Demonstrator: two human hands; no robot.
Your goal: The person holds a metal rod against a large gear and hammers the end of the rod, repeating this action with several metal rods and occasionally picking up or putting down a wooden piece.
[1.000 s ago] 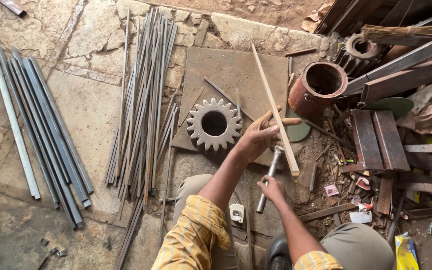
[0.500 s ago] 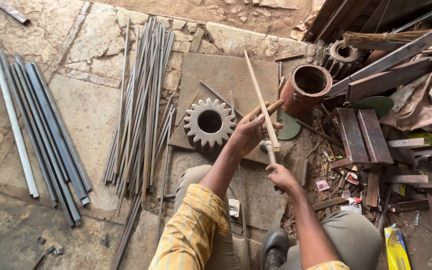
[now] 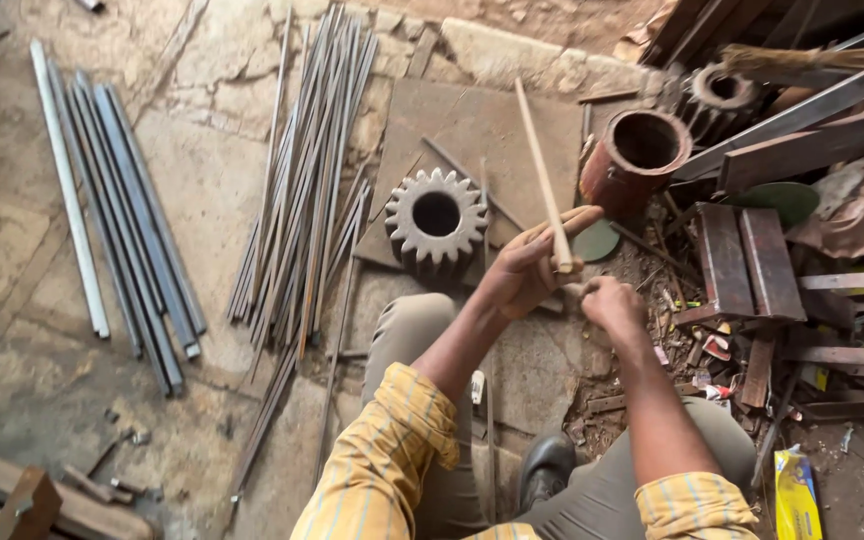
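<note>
Knees and a black shoe (image 3: 546,466) sit nearest, floor scrap to the right. Right hand (image 3: 612,305) w/ fingers clenched at the lower end of a wooden stick (image 3: 542,180). Left hand (image 3: 532,265) grips the stick just above, thumb out; stick tilts up-left. Beyond: toothed gear (image 3: 437,222) on a flat plate (image 3: 492,125), rusty pipe section (image 3: 637,160) to the right, steel rods (image 3: 302,180) left.
</note>
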